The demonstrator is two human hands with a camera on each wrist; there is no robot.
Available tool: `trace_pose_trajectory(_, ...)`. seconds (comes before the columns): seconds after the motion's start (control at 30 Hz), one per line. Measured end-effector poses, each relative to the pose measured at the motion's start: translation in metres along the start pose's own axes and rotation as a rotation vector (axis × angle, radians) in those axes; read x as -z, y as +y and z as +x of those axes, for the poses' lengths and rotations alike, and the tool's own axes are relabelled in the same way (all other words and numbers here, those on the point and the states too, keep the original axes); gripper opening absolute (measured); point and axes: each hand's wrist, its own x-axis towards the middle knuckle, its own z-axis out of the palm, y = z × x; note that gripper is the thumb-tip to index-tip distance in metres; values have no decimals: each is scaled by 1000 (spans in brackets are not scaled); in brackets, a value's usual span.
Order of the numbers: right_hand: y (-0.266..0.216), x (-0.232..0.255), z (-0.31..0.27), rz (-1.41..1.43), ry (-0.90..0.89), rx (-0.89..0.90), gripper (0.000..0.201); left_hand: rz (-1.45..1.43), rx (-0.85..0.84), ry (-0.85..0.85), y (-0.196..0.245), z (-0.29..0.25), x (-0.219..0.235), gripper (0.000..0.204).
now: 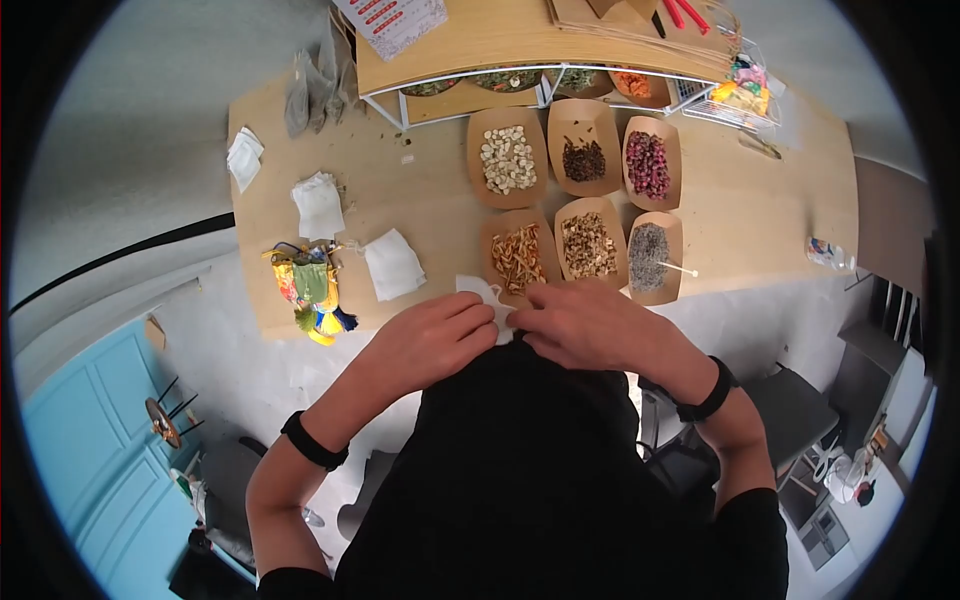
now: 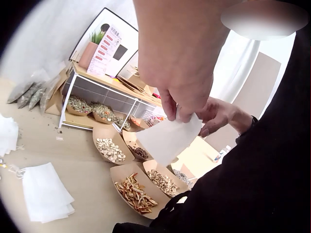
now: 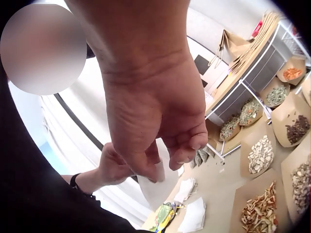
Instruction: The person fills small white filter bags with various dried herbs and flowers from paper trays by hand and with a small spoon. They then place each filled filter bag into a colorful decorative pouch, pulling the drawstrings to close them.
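Close in front of the body, both hands hold a small white drawstring bag [image 2: 167, 141] by its upper edge. My left hand [image 1: 437, 338] pinches one side, fingers and thumb together at the edge. Facing it, my right hand [image 1: 590, 322] pinches the other side; in the right wrist view its thumb and fingertips [image 3: 156, 172] are at the bag's edge. The flat, thin bag hangs below the fingers in the left wrist view. Just beyond it stands a paper tray of dried orange-brown strips [image 1: 517, 257]. The bag's opening is mostly hidden by the fingers.
More paper trays hold white slices [image 1: 508, 160], dark cloves [image 1: 583, 160], pink buds [image 1: 648, 165], tan pieces [image 1: 589, 245] and grey bits with a white spoon [image 1: 650, 258]. White bags [image 1: 394, 264] and colourful pouches [image 1: 310, 290] lie left. A white-framed shelf [image 1: 545, 92] stands behind.
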Motion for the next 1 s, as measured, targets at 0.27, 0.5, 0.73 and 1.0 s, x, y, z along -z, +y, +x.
trace_pose_trajectory(0.27,55,16,11,-256,138,114,7,56,216,2,-13,30,-19,26)
trace_pose_trajectory(0.5,56,16,18,-289,147,133,7,90,316,151,-13,33,-35,35)
trace_pose_trajectory(0.73,44,24,19,-251,108,131,16,-335,656,478,-19,37,-54,81)
trace_pose_trajectory(1.0,36,31,17,-187,88,84,16,-780,499,280,-35,46,-90,83)
